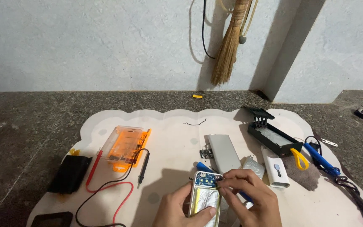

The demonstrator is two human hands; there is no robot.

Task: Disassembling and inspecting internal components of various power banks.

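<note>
Pale mat [169,126] on stone floor: left hand [177,210] cradles opened power bank [204,197] (steadying it), right hand [248,195] pinches its circuit board [206,180].

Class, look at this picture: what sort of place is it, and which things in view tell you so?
Probably a makeshift electronics repair spot on a floor: a mat laid on speckled stone, a soldering iron, an orange screwdriver kit and meter probes beside an opened device in both hands.

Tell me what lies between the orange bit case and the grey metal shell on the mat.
In the head view, a black probe lies between the orange bit case and the grey metal shell; otherwise bare mat.
</note>
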